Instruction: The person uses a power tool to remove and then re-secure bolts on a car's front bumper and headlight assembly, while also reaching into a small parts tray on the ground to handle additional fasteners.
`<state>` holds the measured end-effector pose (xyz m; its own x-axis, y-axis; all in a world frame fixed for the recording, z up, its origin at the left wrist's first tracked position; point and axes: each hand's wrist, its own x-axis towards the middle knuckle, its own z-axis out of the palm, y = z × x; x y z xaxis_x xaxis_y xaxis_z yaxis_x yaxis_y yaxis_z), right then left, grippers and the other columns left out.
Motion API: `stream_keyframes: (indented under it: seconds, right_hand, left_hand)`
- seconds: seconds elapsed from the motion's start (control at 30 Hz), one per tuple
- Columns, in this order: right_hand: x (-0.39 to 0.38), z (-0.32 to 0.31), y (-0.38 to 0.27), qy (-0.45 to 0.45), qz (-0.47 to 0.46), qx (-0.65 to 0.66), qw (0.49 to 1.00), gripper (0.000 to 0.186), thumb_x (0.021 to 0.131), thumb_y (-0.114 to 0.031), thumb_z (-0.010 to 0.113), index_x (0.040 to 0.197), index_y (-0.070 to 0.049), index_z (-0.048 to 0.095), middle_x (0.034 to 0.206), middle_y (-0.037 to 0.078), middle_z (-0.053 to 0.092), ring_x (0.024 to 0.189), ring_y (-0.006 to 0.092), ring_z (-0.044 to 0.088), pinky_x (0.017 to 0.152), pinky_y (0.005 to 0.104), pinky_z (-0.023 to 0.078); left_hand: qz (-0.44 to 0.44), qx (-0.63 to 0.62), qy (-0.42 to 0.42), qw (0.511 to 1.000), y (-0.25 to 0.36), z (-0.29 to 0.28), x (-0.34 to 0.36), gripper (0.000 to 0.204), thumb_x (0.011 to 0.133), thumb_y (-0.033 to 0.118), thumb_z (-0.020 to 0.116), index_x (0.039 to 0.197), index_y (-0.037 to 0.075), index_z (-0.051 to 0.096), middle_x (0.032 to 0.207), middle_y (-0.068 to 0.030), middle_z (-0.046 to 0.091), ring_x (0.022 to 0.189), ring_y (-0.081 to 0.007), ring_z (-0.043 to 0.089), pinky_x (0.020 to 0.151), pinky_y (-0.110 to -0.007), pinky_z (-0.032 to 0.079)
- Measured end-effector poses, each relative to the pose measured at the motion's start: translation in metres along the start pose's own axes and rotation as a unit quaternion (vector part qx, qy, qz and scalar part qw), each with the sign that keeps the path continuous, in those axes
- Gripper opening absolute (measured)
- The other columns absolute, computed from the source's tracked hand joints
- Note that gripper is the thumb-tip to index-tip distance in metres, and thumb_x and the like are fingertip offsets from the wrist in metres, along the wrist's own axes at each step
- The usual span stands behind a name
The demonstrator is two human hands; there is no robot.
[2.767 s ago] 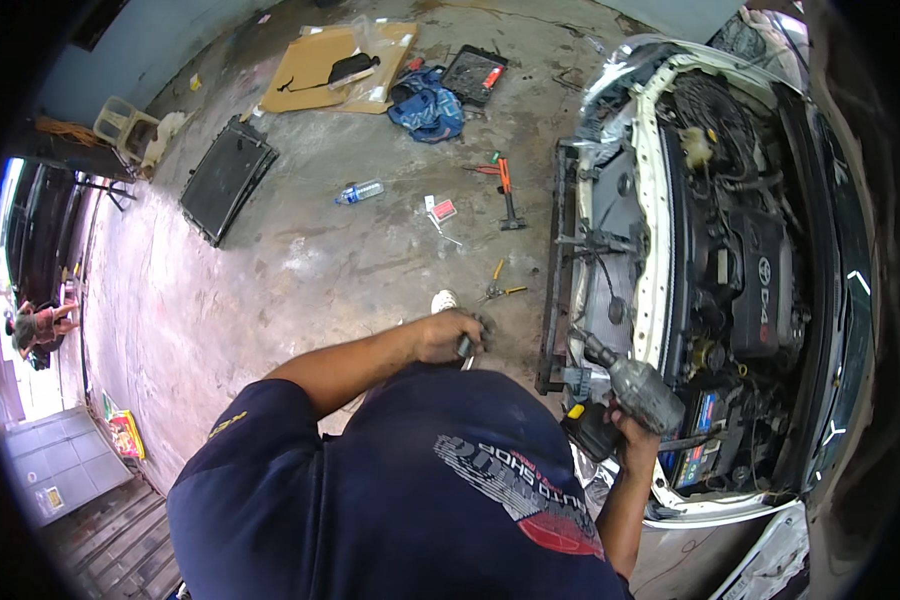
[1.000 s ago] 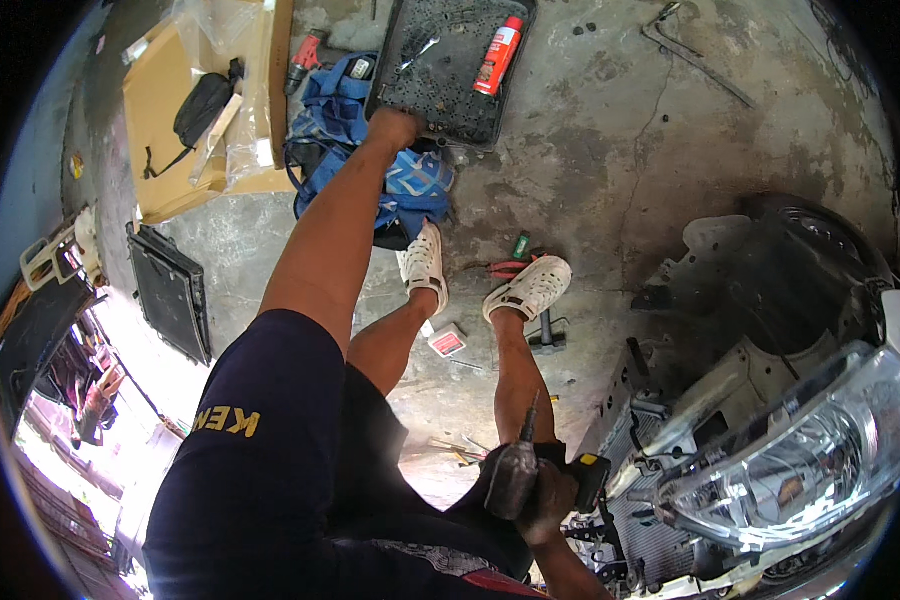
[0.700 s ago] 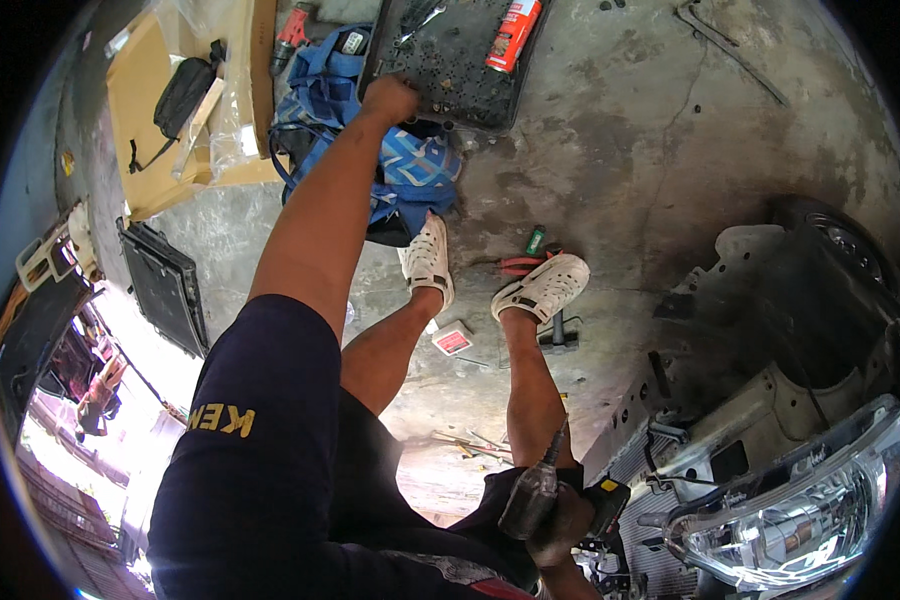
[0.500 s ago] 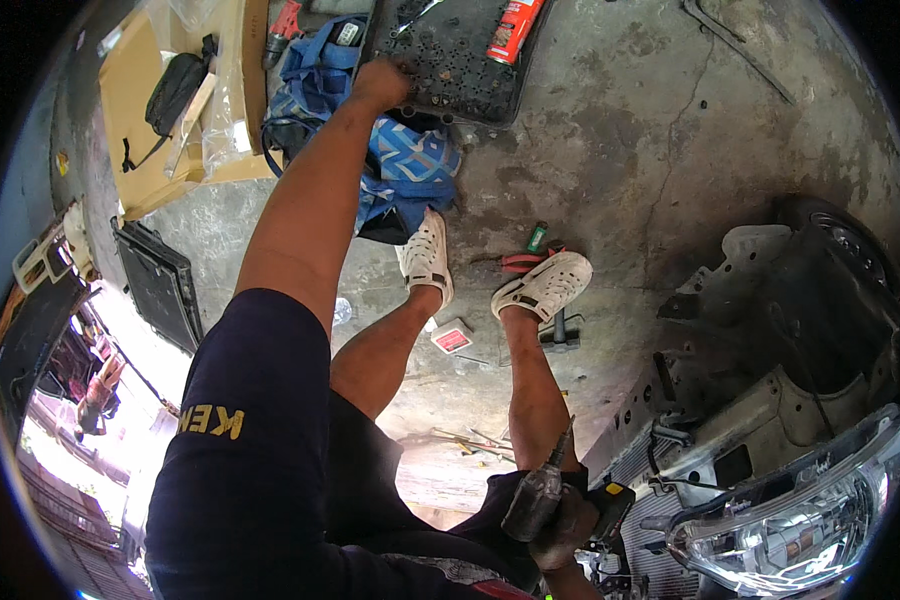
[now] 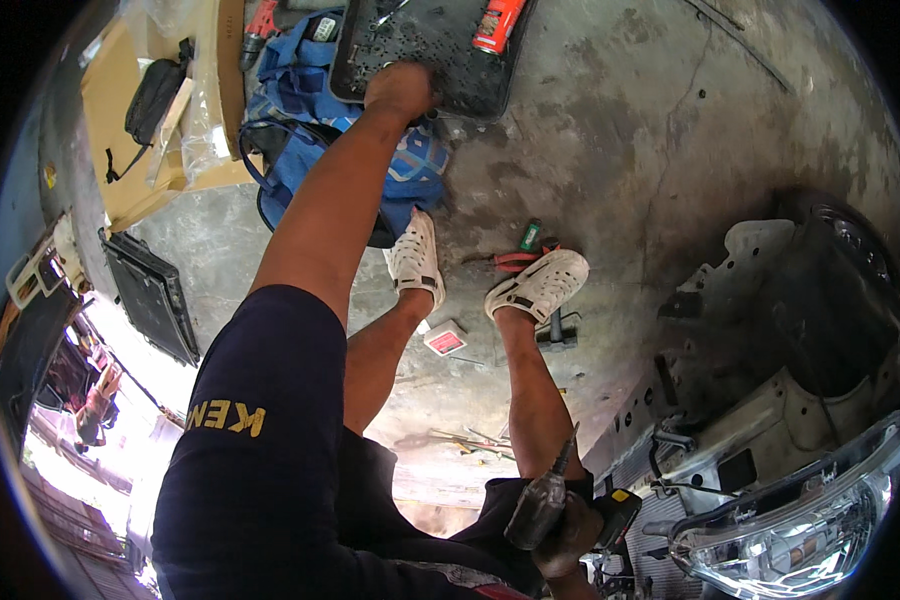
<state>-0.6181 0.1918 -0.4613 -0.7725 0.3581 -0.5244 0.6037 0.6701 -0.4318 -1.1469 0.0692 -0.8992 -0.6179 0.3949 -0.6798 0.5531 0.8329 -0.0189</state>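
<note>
My left arm stretches forward over a blue patterned bag [image 5: 415,160] to a black tray [image 5: 475,88] with many small dark pieces in it. My left hand [image 5: 402,88] is down at the tray's near side; its fingers are blurred and partly hidden, so what they hold does not show. Also in the tray lie an orange-red spray can [image 5: 497,25] and a silver tool [image 5: 390,12]. Low at my right thigh, my right hand [image 5: 570,535] is closed around the grip of a cordless drill [image 5: 537,510], its bit pointing away from me and its battery to the right.
Pliers [image 5: 515,261], a green cylinder [image 5: 530,235] and a hammer [image 5: 557,335] lie by my right shoe. A small red-and-white box [image 5: 445,338] sits between my feet. Car bodywork with a headlight [image 5: 800,535] stands at right. Cardboard [image 5: 115,120] and a red drill [image 5: 260,30] are far left.
My left hand has shifted right along the tray's near side. My right hand still holds the drill near my thigh. The whole view has moved slightly.
</note>
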Motion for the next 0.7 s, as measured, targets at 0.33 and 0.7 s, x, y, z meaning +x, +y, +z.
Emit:
stream_keyframes:
  seconds: [0.33,0.7]
  right_hand:
    - [-0.025,0.011,0.02,-0.001,0.014,-0.01,1.0,0.064,0.08,-0.027,0.081,0.132,-0.002,0.053,0.112,0.02,0.067,0.088,0.0402,0.063,0.075,0.0502,0.046]
    - [-0.026,0.011,0.026,-0.031,0.023,0.023,0.999,0.064,0.076,-0.027,0.082,0.129,-0.001,0.055,0.111,0.019,0.067,0.088,0.04,0.063,0.074,0.0504,0.045]
  left_hand:
    - [-0.015,-0.023,-0.064,0.998,0.005,0.0,0.02,0.045,0.085,0.039,0.08,0.119,0.009,0.076,0.123,-0.0194,0.072,0.116,-0.036,0.069,0.101,-0.046,0.054]
    - [0.008,-0.043,-0.02,0.999,-0.01,0.018,0.032,0.048,0.08,0.036,0.076,0.123,0.014,0.073,0.12,-0.0183,0.073,0.115,-0.0373,0.069,0.099,-0.049,0.054]
